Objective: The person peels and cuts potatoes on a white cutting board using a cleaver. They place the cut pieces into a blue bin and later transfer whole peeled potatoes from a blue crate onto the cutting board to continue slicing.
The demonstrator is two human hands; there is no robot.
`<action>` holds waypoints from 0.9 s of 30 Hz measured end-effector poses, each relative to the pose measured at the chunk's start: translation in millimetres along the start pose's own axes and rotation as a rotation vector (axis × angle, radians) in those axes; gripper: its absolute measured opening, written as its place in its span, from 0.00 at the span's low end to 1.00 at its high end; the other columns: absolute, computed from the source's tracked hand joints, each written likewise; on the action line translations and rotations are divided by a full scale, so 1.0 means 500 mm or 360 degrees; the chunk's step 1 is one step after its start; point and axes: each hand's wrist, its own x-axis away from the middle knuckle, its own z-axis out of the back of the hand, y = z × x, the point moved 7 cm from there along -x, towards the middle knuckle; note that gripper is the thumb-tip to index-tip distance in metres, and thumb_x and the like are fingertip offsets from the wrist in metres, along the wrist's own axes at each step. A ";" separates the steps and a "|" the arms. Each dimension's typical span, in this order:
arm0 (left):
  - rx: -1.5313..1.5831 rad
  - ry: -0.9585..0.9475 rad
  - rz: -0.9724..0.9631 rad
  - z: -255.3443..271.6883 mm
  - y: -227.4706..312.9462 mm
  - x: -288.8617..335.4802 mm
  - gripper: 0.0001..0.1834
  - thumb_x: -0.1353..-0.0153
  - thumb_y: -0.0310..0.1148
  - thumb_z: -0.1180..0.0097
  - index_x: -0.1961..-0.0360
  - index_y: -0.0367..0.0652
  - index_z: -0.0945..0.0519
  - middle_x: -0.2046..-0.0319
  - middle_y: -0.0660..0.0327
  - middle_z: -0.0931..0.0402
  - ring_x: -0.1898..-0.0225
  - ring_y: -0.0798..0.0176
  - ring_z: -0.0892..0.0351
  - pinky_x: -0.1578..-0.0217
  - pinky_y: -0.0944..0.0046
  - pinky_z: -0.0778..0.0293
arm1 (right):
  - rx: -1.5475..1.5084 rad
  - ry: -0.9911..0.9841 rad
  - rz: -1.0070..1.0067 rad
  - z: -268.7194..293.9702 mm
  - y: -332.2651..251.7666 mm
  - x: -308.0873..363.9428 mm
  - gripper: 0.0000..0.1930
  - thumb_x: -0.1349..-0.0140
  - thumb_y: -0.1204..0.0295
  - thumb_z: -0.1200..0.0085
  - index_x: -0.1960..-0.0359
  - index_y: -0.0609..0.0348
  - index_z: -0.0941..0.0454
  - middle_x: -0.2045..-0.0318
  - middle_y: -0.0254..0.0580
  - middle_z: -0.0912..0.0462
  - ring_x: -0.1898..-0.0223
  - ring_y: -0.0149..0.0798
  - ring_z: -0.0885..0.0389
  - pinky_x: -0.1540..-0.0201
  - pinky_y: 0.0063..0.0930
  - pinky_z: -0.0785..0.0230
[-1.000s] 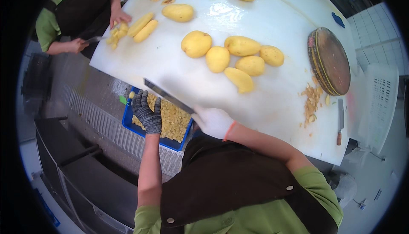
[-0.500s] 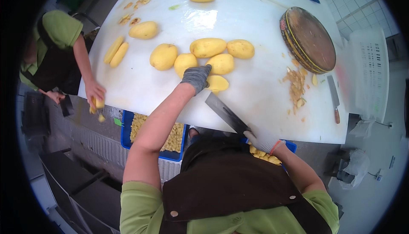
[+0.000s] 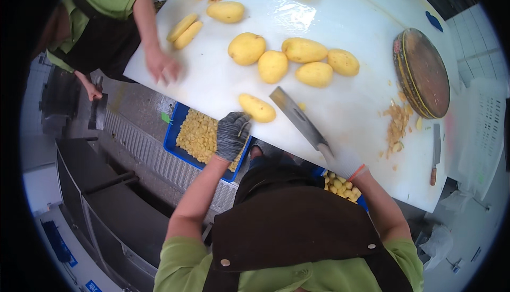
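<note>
My left hand [image 3: 232,135], in a dark grey glove, is at the table's front edge, above a blue crate of diced yellow pieces [image 3: 199,135]. Its fingers are curled, and whatever is inside them is hidden. Just beyond the fingertips lies a peeled yellow potato [image 3: 257,107]. My right hand [image 3: 342,159], in a white glove, grips the handle of a cleaver [image 3: 297,116], whose blade slants left over the white tabletop, right of that potato. Farther back, several peeled potatoes [image 3: 304,50] sit in a cluster.
At left, a co-worker's blurred hand [image 3: 162,66] is over the table near two potato pieces [image 3: 185,30]; their other hand holds a cleaver [image 3: 98,112]. On the right are a round chopping block [image 3: 422,74], peelings [image 3: 397,122] and a knife [image 3: 435,154]. Another crate holds potato pieces [image 3: 342,187].
My left hand has drawn back from the potato cluster to the table edge. A potato now lies near that edge. The co-worker's hand has left the pieces it held and moved over the table.
</note>
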 end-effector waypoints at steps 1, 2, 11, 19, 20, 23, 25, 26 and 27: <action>0.0031 0.0174 0.0053 0.001 0.004 0.007 0.09 0.49 0.27 0.39 0.65 0.38 0.18 0.65 0.51 0.22 0.63 0.49 0.22 0.61 0.53 0.26 | 0.0077 -0.0067 0.0051 -0.001 -0.029 -0.021 0.14 0.34 0.62 0.55 0.59 0.61 0.29 0.70 0.58 0.20 0.66 0.60 0.21 0.62 0.48 0.30; 0.0144 0.0266 0.0178 -0.007 -0.005 0.009 0.09 0.51 0.28 0.37 0.67 0.39 0.18 0.67 0.52 0.21 0.64 0.49 0.22 0.61 0.53 0.26 | 0.0154 -0.0133 0.0101 -0.005 -0.051 -0.038 0.14 0.34 0.62 0.56 0.59 0.61 0.29 0.71 0.58 0.21 0.67 0.60 0.22 0.63 0.49 0.30; 0.0033 0.0411 0.0415 -0.029 -0.020 0.001 0.08 0.55 0.30 0.33 0.71 0.41 0.16 0.70 0.55 0.19 0.65 0.53 0.21 0.62 0.55 0.25 | 0.0497 -0.0131 0.0486 -0.022 -0.098 -0.117 0.12 0.34 0.63 0.56 0.62 0.61 0.32 0.76 0.54 0.21 0.73 0.58 0.21 0.70 0.52 0.31; 0.0142 0.0422 0.0378 -0.025 -0.027 0.005 0.09 0.53 0.29 0.34 0.69 0.40 0.15 0.67 0.54 0.18 0.64 0.52 0.21 0.60 0.56 0.25 | 0.0346 -0.0274 0.0480 -0.003 -0.120 -0.167 0.12 0.34 0.64 0.57 0.60 0.62 0.32 0.76 0.58 0.21 0.73 0.60 0.22 0.68 0.51 0.31; 0.0114 0.0433 0.0351 -0.024 -0.029 0.005 0.09 0.54 0.29 0.34 0.70 0.40 0.15 0.68 0.55 0.18 0.64 0.53 0.20 0.60 0.57 0.25 | 0.0306 -0.0304 0.0446 -0.003 -0.120 -0.176 0.12 0.34 0.65 0.57 0.60 0.62 0.32 0.76 0.58 0.21 0.73 0.61 0.22 0.68 0.51 0.31; 0.0067 0.0417 0.0295 -0.034 -0.026 0.005 0.09 0.57 0.29 0.33 0.71 0.41 0.15 0.69 0.56 0.18 0.65 0.54 0.20 0.62 0.57 0.24 | 0.0371 -0.0207 0.0347 -0.065 -0.131 -0.197 0.12 0.34 0.65 0.56 0.59 0.63 0.31 0.77 0.58 0.21 0.73 0.60 0.22 0.68 0.51 0.31; 0.0033 0.0351 0.0321 -0.035 -0.026 0.016 0.09 0.56 0.29 0.34 0.71 0.41 0.15 0.69 0.56 0.18 0.65 0.54 0.20 0.61 0.57 0.24 | 0.0336 -0.0195 0.0379 -0.080 -0.114 -0.200 0.12 0.34 0.64 0.56 0.60 0.63 0.31 0.77 0.59 0.21 0.73 0.60 0.22 0.68 0.51 0.31; 0.0125 0.0379 0.0399 -0.038 -0.032 0.016 0.09 0.56 0.30 0.34 0.71 0.41 0.15 0.69 0.57 0.18 0.65 0.54 0.20 0.61 0.57 0.24 | 0.0317 -0.0188 0.0392 -0.081 -0.106 -0.201 0.13 0.34 0.64 0.56 0.60 0.63 0.31 0.77 0.59 0.21 0.73 0.61 0.22 0.68 0.51 0.31; 0.0213 0.0413 0.0473 -0.041 -0.037 0.011 0.09 0.56 0.30 0.34 0.70 0.42 0.15 0.69 0.57 0.18 0.65 0.54 0.20 0.61 0.57 0.24 | 0.0347 -0.0133 0.0440 -0.063 -0.115 -0.210 0.13 0.34 0.64 0.56 0.61 0.63 0.32 0.77 0.59 0.22 0.72 0.60 0.22 0.68 0.52 0.31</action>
